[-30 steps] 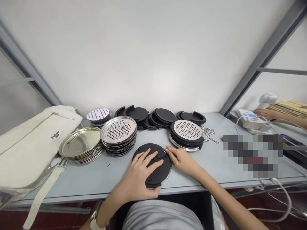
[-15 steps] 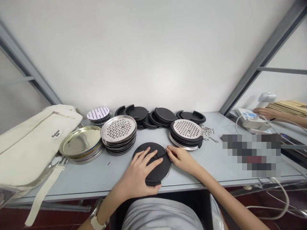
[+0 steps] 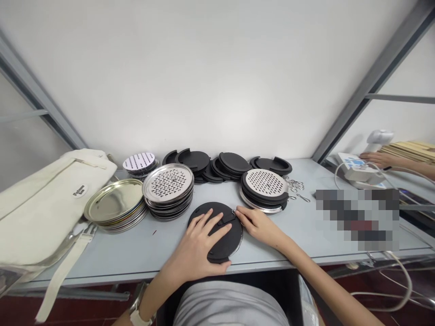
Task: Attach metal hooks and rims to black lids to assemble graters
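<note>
A round black disc (image 3: pixel 224 239) lies flat on the grey table (image 3: pixel 136 253) near its front edge. My left hand (image 3: pixel 197 246) rests on top of the disc with fingers spread, holding it down. My right hand (image 3: pixel 258 224) is at the disc's right rim, fingers pinched on a small metal ring there. Just behind my right hand stands a stack of black discs topped by a perforated metal plate (image 3: pixel 266 183). Loose metal rings (image 3: pixel 296 186) lie to the right of that stack.
A stack of perforated metal plates (image 3: pixel 168 181) and a stack of shiny tins (image 3: pixel 113 201) stand left of centre. Black covers (image 3: pixel 231 164) line the back wall. A cream bag (image 3: pixel 41 199) fills the left. Another person's hand (image 3: pixel 377 159) works at far right.
</note>
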The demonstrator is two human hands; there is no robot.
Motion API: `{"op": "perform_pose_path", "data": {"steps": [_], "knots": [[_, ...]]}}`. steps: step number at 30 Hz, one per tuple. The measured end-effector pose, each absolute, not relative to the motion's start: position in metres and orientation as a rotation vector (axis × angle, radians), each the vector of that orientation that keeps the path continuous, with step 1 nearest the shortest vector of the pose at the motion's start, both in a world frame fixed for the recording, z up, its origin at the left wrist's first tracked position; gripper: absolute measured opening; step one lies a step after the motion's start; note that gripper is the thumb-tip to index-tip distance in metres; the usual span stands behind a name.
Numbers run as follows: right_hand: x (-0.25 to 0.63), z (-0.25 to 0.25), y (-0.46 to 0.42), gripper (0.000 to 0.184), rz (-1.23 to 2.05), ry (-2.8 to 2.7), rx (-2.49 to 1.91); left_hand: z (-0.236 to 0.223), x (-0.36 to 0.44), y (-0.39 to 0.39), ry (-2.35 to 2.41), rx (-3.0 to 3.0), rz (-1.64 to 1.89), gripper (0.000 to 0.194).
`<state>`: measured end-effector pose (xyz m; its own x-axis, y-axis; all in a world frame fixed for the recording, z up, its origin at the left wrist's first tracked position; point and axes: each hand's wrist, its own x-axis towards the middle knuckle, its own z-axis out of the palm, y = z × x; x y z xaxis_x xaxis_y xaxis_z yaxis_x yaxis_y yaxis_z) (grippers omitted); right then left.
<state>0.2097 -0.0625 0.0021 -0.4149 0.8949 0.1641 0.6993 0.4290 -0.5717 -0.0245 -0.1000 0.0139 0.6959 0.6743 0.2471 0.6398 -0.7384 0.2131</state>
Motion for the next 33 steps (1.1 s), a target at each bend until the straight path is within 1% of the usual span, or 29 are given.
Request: {"op": "perform_pose_path", "data": {"steps": [33], "knots": [[0.2126, 0.0060, -0.0551, 0.032, 0.626, -2.350, -1.320, 0.0059, -0.0222, -0.0981, 1.095, 2.799, 0.541, 0.073]]}}
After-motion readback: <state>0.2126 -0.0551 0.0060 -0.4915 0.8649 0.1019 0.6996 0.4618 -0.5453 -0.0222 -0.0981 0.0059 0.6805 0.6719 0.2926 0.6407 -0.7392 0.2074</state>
